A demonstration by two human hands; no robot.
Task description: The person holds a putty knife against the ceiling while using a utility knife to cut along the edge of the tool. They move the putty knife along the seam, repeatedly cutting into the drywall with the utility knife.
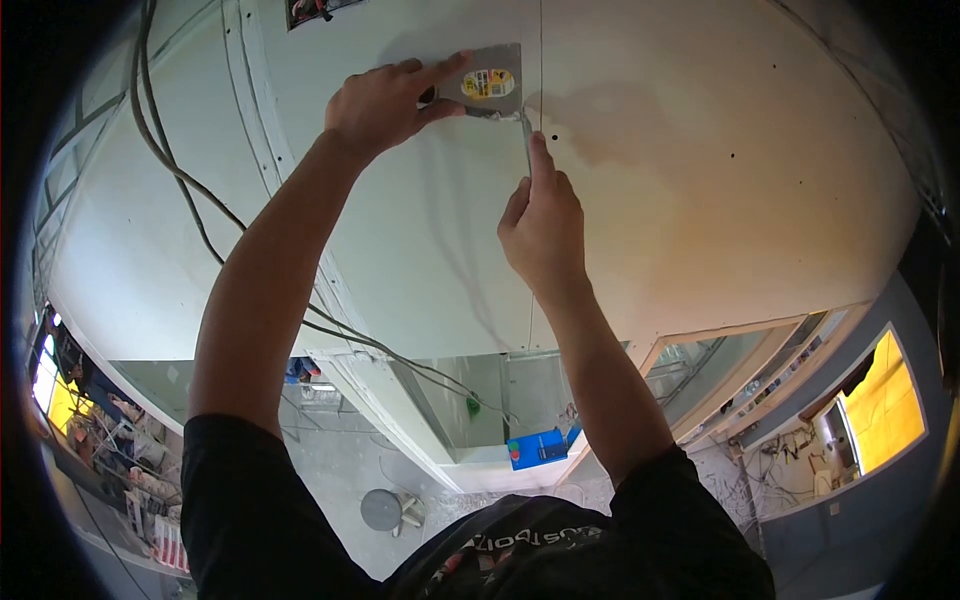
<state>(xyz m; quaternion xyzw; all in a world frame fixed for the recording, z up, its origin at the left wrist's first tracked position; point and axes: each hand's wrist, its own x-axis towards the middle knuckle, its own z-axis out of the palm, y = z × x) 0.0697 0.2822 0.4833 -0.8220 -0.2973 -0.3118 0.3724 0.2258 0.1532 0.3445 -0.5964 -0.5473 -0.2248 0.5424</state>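
Note:
Overhead, my left hand grips a wide metal scraper blade with a yellow and white label. The blade lies close to the pale ceiling board, just left of a thin seam. My right hand is closed around a narrow tool, its index finger stretched up along it. The narrow tool's tip meets the lower right corner of the wide blade, where some whitish compound shows. Its handle is hidden in my palm.
Dark cables hang across the left side. A rectangular opening is at the top. Below are a blue box, a round grey stool top, a wooden frame, a bright yellow window and cluttered material at lower left.

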